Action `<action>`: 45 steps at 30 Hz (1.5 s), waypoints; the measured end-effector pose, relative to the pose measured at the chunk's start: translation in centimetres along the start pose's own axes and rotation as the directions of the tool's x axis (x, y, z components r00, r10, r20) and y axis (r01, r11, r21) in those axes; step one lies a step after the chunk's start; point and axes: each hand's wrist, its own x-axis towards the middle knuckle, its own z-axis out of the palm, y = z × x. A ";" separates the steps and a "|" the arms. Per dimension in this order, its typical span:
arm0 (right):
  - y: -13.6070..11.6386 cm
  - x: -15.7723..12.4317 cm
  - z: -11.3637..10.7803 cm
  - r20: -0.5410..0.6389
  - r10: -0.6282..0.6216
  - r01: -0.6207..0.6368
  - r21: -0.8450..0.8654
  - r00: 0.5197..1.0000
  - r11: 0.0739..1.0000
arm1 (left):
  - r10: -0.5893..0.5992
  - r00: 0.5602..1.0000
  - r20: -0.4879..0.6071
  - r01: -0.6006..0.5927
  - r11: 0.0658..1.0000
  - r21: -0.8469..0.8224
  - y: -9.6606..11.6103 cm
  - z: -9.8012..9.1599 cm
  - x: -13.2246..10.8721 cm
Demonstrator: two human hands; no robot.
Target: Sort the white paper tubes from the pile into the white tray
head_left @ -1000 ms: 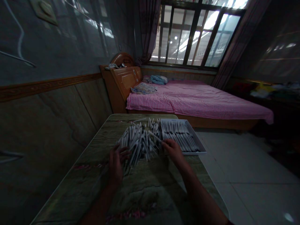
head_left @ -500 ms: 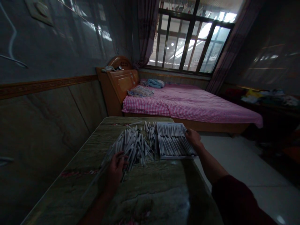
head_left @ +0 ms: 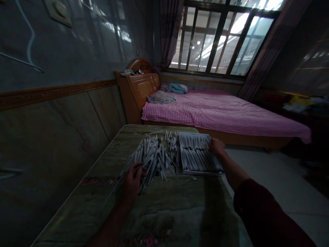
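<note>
A heap of thin white paper tubes [head_left: 151, 157] lies crosswise on the marbled green tabletop [head_left: 164, 212]. To its right sits a white tray [head_left: 203, 172] holding tubes in neat parallel rows. My left hand [head_left: 132, 183] is at the heap's near edge, fingers curled around a thin pale stick [head_left: 114, 187] that runs to the lower left. My right hand [head_left: 217, 147] rests at the tray's far right rim, its fingers bunched. Whatever lies between those fingers is hidden. A dark red sleeve [head_left: 267, 216] covers my right forearm.
The table's right edge drops to a tiled floor [head_left: 277, 178]. A wall with a wood-toned trim strip [head_left: 56, 92] runs along the left side. Beyond the table stand a bed with a pink gingham sheet [head_left: 221, 116] and a barred window [head_left: 223, 37].
My right hand has moved from the heap to the tray's far right rim. My left hand has gone from spread fingers to curled ones. The view has shifted slightly.
</note>
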 end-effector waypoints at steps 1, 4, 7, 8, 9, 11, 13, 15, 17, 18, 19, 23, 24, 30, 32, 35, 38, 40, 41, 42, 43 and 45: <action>-0.2 -0.3 -0.2 -0.007 -0.014 0.014 0.001 1.000 1.000 | -0.005 1.000 0.003 0.005 1.000 0.001 0.0 0.0 0.0; -1.8 -2.1 -1.0 -0.068 -0.105 0.109 0.049 0.992 0.993 | -0.009 1.000 0.009 0.009 1.000 -0.005 0.0 0.1 0.0; -4.9 -6.1 -1.3 -0.104 -0.297 0.311 0.179 0.949 0.933 | -0.009 1.000 0.012 0.009 1.000 -0.011 -0.1 0.2 -0.1; -6.0 -7.9 -1.2 -0.090 -0.371 0.382 0.227 0.924 0.896 | -0.008 1.000 0.011 0.008 1.000 -0.011 -0.1 0.2 -0.2; -7.2 -9.9 -0.9 -0.081 -0.450 0.455 0.263 0.889 0.851 | -0.008 1.000 0.011 0.008 1.000 -0.010 -0.1 0.2 -0.2; -9.3 -13.8 0.0 -0.073 -0.572 0.566 0.298 0.817 0.769 | -0.013 1.000 0.014 0.013 1.000 -0.009 0.1 0.2 -0.3; -11.0 -17.3 1.1 -0.055 -0.647 0.630 0.307 0.760 0.713 | -0.010 1.000 0.017 0.010 1.000 0.000 0.2 0.1 -0.3; -12.3 -19.7 2.3 -0.042 -0.669 0.648 0.303 0.742 0.699 | 0.002 1.000 0.020 -0.003 1.000 0.020 0.2 0.1 -0.3; -13.0 -21.0 3.1 -0.027 -0.666 0.645 0.285 0.745 0.710 | 0.016 1.000 0.025 -0.017 0.999 0.043 0.0 0.1 -0.3; -13.3 -21.3 3.4 -0.018 -0.659 0.638 0.275 0.752 0.720 | 0.021 0.999 0.028 -0.022 0.998 0.050 -0.2 0.1 -0.3; -13.5 -21.5 3.7 -0.009 -0.650 0.628 0.266 0.760 0.731 | 0.024 0.999 0.032 -0.026 0.998 0.055 -0.3 0.1 -0.3; -14.0 -21.4 4.0 0.047 -0.614 0.593 0.214 0.788 0.776 | 0.034 0.998 0.055 -0.038 0.997 0.074 -0.4 0.3 -0.3; -14.1 -21.3 4.0 0.059 -0.608 0.588 0.196 0.792 0.785 | 0.034 0.997 0.064 -0.040 0.996 0.086 -0.4 0.3 -0.4; -14.1 -21.4 4.1 0.078 -0.541 0.522 0.183 0.837 0.833 | 0.085 0.991 0.106 -0.099 0.987 0.126 -0.5 0.4 -0.6; -13.8 -21.6 4.3 0.034 -0.524 0.501 0.247 0.851 0.830 | 0.111 0.986 0.124 -0.130 0.980 0.152 -0.5 0.3 -0.7; -13.6 -22.3 4.9 -0.074 -0.538 0.523 0.377 0.840 0.764 | 0.113 0.978 0.174 -0.147 0.970 0.195 -0.3 0.2 -1.0; -13.9 -23.4 5.8 -0.173 -0.609 0.609 0.465 0.774 0.642 | 0.084 0.961 0.264 -0.133 0.976 0.174 -0.1 0.4 -1.2; -14.3 -23.9 6.3 -0.210 -0.657 0.657 0.501 0.724 0.564 | 0.064 0.954 0.293 -0.113 0.982 0.152 0.0 0.5 -1.3; -14.4 -24.0 6.4 -0.223 -0.673 0.671 0.517 0.705 0.532 | 0.051 0.956 0.289 -0.096 0.985 0.144 0.1 0.6 -1.3; -14.4 -23.9 6.4 -0.230 -0.677 0.674 0.529 0.699 0.516 | 0.035 0.961 0.274 -0.075 0.988 0.137 0.1 0.7 -1.3; -14.4 -23.8 6.3 -0.230 -0.671 0.667 0.536 0.705 0.517 | 0.018 0.968 0.248 -0.052 0.990 0.130 0.1 0.8 -1.3; -14.1 -23.3 6.0 -0.203 -0.625 0.622 0.526 0.754 0.580 | -0.016 0.984 0.176 -0.003 0.994 0.107 0.3 0.8 -1.1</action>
